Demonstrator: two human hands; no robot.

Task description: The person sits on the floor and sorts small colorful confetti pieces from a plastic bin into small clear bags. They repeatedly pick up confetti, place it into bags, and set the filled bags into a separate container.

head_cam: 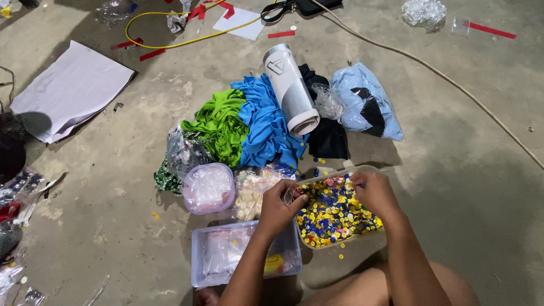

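Observation:
My left hand [279, 207] and my right hand [374, 192] hover over a clear plastic tray [317, 242] filled with several small yellow, blue and pink buttons [334, 212]. Between them they pinch a small clear plastic bag [317, 184] by its two ends, just above the buttons. The left hand's fingers curl on the bag's left edge. The right hand's fingertips close on its right edge. A few loose buttons lie on the concrete floor around the tray.
A clear box with plastic bags [226, 255] sits left of the tray, a round lidded tub [208, 188] and bagged pale buttons [252, 192] behind it. Green cloth [218, 127], blue cloth [266, 122], a white roll [292, 90], bagged fabric [365, 102], paper sheets [71, 90], cables and scissors [277, 10] lie farther off.

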